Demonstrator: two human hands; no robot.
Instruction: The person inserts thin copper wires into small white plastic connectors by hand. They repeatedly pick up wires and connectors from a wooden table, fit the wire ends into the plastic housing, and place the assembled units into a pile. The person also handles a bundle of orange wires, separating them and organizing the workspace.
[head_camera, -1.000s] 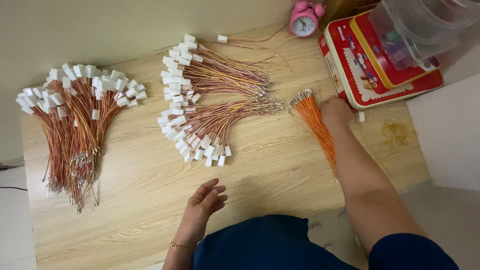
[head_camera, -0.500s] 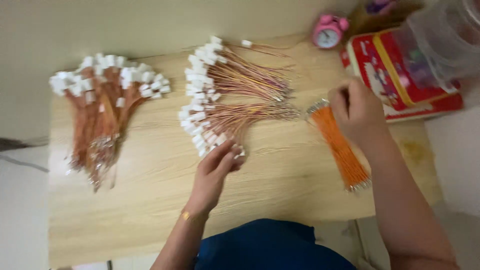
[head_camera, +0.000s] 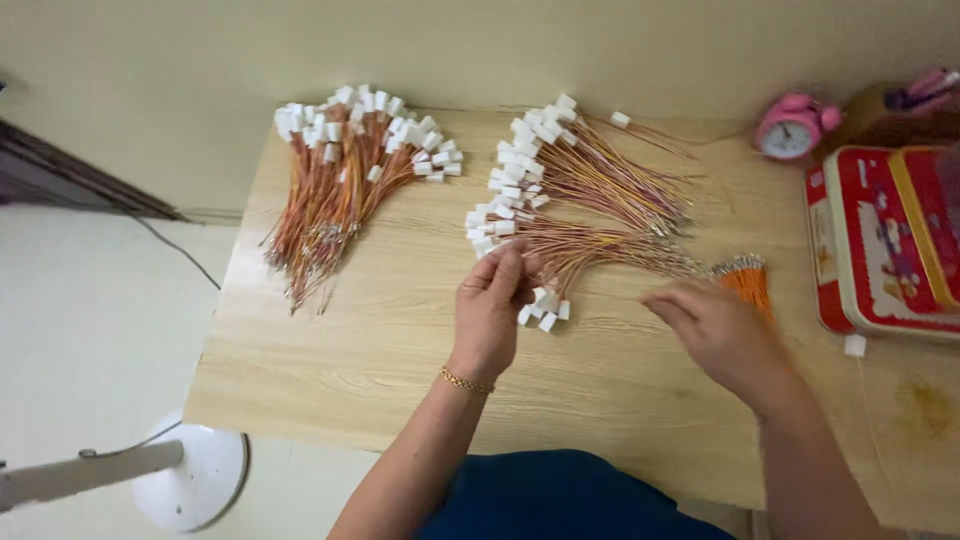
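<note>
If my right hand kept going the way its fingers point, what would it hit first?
Probably the white connectors at the near end of the middle wire bundle, just past the right hand; the left hand is right behind them.

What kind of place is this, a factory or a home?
Probably a home where hand assembly is done. A small wooden table stands against a plain wall and carries bundles of wires with white connectors, while a pink alarm clock and a red tin box suggest a household, not a factory.

white-capped orange-red wire bundles (head_camera: 580, 215), pale woodgrain worktop (head_camera: 380, 340), pink clock (head_camera: 790, 127), red-and-yellow tin (head_camera: 885, 240), gold bracelet (head_camera: 465, 381)
</note>
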